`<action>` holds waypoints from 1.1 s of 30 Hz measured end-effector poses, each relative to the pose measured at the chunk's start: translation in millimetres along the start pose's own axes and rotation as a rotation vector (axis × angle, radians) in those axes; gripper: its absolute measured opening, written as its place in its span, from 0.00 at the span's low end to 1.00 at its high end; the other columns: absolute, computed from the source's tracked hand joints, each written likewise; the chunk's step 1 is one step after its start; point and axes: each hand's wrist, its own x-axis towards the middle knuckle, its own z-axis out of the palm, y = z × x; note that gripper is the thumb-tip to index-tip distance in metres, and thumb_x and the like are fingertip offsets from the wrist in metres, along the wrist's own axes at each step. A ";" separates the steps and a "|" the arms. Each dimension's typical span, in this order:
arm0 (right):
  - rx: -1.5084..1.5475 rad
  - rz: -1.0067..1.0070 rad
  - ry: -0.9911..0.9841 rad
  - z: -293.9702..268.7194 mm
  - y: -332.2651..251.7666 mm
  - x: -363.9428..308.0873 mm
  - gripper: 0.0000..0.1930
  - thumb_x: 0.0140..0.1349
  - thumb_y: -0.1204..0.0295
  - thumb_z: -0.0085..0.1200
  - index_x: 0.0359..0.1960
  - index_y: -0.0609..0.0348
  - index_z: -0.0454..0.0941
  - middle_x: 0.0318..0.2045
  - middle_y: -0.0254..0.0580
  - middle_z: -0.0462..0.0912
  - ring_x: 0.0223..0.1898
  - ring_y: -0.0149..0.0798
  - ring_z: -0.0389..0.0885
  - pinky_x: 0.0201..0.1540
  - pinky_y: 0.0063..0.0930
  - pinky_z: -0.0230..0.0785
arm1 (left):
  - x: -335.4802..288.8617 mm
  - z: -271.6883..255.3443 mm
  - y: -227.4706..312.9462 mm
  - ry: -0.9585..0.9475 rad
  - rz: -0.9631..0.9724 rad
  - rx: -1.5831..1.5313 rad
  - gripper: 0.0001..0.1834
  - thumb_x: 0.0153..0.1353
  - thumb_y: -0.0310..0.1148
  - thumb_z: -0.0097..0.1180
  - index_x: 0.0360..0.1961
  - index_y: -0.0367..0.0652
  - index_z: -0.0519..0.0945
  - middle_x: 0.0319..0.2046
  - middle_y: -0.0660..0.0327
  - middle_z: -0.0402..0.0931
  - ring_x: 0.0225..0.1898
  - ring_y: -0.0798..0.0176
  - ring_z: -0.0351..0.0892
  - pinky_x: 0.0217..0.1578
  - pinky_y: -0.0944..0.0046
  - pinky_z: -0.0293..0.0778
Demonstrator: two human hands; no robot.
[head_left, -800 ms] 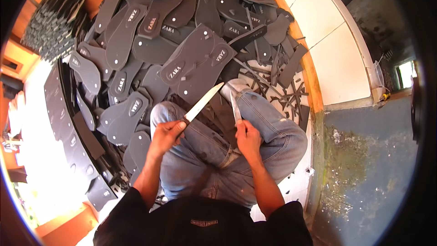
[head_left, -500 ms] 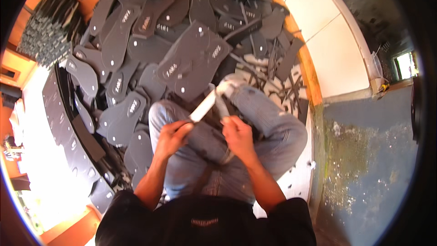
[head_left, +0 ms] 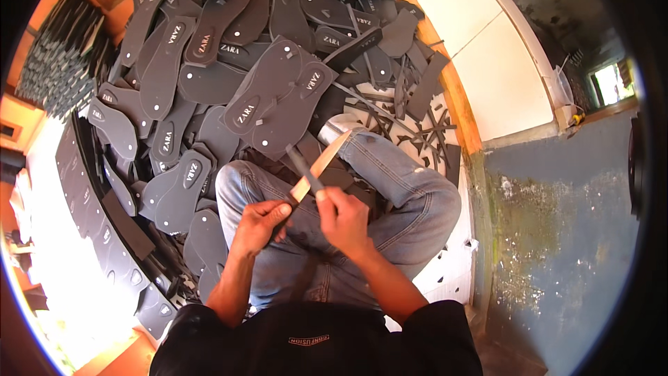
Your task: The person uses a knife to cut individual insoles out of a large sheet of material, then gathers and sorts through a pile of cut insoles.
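My left hand (head_left: pixel 261 228) is closed round the dark handle of a knife (head_left: pixel 330 156). Its long blade slants up to the right and catches an orange glint. In my right hand (head_left: pixel 344 223) is a narrow grey bar (head_left: pixel 299 161), perhaps a sharpening stone or file, pointing up to the left. Blade and bar cross in front of my hands, above my folded legs in jeans (head_left: pixel 400 174). Just beyond lies a dark foam sheet (head_left: pixel 278 94) marked with two sole outlines, on top of a heap of dark flip-flop soles (head_left: pixel 167 63).
Thin dark offcuts (head_left: pixel 417 122) litter the pale floor beyond my right knee. A tall stack of dark pieces (head_left: pixel 66 52) stands at the far left. A long dark sheet (head_left: pixel 101 216) lies along the left. To the right are white tiles (head_left: pixel 511 76) and a stained blue-grey surface (head_left: pixel 563 237).
The grey bar has swung from pointing almost straight up to slanting left across the blade. My right hand has shifted slightly left and down. The view has moved a little.
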 end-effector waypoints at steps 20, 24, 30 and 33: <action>0.465 0.576 -0.400 5.0 1.3 4.1 0.15 0.65 0.63 0.46 0.33 0.63 0.78 0.13 0.34 0.73 0.14 0.25 0.68 0.18 0.23 0.60 | 7.4 2.5 -23.2 0.303 0.485 0.365 0.17 0.53 0.34 0.64 0.40 0.34 0.81 0.21 0.57 0.77 0.21 0.64 0.73 0.25 0.65 0.70; 0.673 0.677 -0.237 -21.2 18.3 16.1 0.14 0.65 0.63 0.47 0.29 0.61 0.76 0.14 0.31 0.71 0.13 0.22 0.65 0.14 0.18 0.54 | 11.0 -37.0 -25.3 0.433 0.335 0.501 0.16 0.54 0.36 0.63 0.40 0.36 0.81 0.21 0.58 0.77 0.20 0.65 0.75 0.23 0.66 0.69; -0.222 0.091 -0.066 -0.1 23.6 5.3 0.11 0.61 0.63 0.50 0.27 0.57 0.77 0.16 0.44 0.76 0.18 0.50 0.75 0.23 0.39 0.66 | -5.8 -24.5 -1.7 0.057 -0.051 -0.066 0.15 0.58 0.37 0.59 0.38 0.34 0.81 0.21 0.62 0.77 0.17 0.73 0.71 0.18 0.72 0.67; 0.298 0.380 -0.358 14.7 1.3 3.2 0.15 0.64 0.61 0.47 0.31 0.59 0.79 0.14 0.39 0.75 0.14 0.33 0.72 0.19 0.29 0.64 | -0.5 -0.7 -6.8 0.270 0.457 0.417 0.16 0.52 0.34 0.65 0.39 0.33 0.81 0.27 0.59 0.79 0.25 0.68 0.74 0.27 0.69 0.69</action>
